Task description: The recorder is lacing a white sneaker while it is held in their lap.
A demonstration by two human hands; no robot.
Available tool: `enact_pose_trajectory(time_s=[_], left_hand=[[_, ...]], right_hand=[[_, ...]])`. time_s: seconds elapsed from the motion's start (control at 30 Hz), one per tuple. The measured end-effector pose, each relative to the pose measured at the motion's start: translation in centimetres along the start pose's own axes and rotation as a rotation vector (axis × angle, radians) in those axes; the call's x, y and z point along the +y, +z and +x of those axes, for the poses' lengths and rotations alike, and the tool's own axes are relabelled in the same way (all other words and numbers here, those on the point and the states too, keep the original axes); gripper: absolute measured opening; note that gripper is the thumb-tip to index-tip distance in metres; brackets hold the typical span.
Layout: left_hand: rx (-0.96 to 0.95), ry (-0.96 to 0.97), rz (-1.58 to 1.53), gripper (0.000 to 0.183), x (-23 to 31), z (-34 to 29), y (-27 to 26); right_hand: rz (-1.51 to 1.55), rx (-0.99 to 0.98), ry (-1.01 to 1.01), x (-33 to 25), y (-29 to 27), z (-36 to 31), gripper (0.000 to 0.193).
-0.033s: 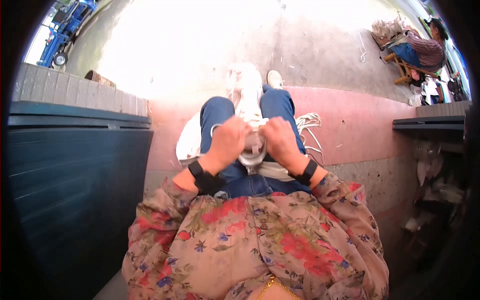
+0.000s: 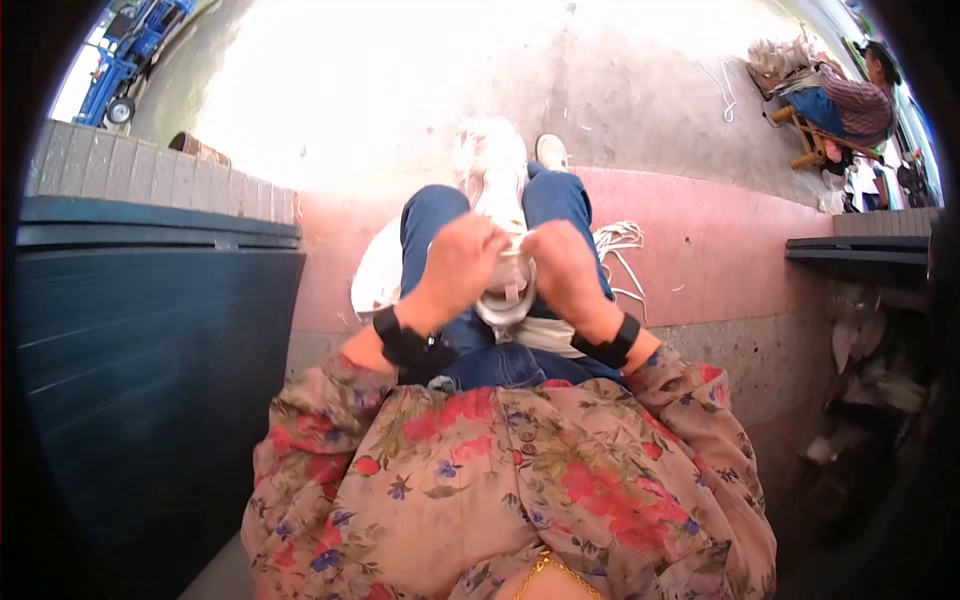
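Pale material shows between the fingertips of the person's left grip (image 2: 465,262) and right grip (image 2: 562,265), which stand close together above the lap. Both grips have their fingers curled inward; blur hides the fingertips, so whether either is pinching anything cannot be told. Just below them, a pale grey and white item (image 2: 506,312) with a rounded rim lies between the thighs, its farther part hidden by the hands. Black wristbands (image 2: 400,340) encircle both wrists, followed by the loose sleeves of a floral blouse (image 2: 490,460). Blue jeans (image 2: 428,235) cover the legs on either side of the item. Beyond the hands, a white heap (image 2: 492,160) lies between the knees, washed out by bright light; a light-coloured shoe (image 2: 551,152) shows ahead of the right knee. Loose white cords (image 2: 618,240) spread on the reddish floor (image 2: 725,240) beside the right leg, and a white bundle (image 2: 374,278) rests by the left leg. Farther out, a dark blue panel (image 2: 160,370) fills the left side, with a blue wheeled cart (image 2: 125,65) at upper left. At upper right, another person (image 2: 855,108) sits on a wooden seat (image 2: 795,130), near a pale bundle (image 2: 780,65).
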State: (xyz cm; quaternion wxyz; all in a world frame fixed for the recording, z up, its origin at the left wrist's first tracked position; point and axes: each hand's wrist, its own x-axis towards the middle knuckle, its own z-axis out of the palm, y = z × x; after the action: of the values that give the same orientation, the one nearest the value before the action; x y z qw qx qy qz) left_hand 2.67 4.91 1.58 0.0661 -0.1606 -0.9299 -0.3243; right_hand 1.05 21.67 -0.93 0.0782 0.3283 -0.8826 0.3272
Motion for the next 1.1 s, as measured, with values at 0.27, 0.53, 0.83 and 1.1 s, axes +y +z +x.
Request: enact_pose_trajectory(time_s=[0.27,0.53,0.83,1.1], left_hand=[[-0.189,-0.369,-0.565,0.019,-5.5,7.2,-3.0],[-0.009,-0.744,-0.032,0.026,-29.3,-9.7,-0.8],[-0.244,-0.889,-0.032,0.025,-28.9,-12.8,4.1],[0.146,-0.946,0.322,0.018,-28.2,-13.1,-5.8]], right_hand=[[0.453,0.112,0.515,3.0,0.3,6.5,0.019],[0.488,-0.027,0.699,6.5,0.7,1.8,0.027],[0.559,-0.056,0.915,6.8,0.8,3.2,0.02],[0.651,-0.081,0.924,7.4,-0.3,6.2,0.019]])
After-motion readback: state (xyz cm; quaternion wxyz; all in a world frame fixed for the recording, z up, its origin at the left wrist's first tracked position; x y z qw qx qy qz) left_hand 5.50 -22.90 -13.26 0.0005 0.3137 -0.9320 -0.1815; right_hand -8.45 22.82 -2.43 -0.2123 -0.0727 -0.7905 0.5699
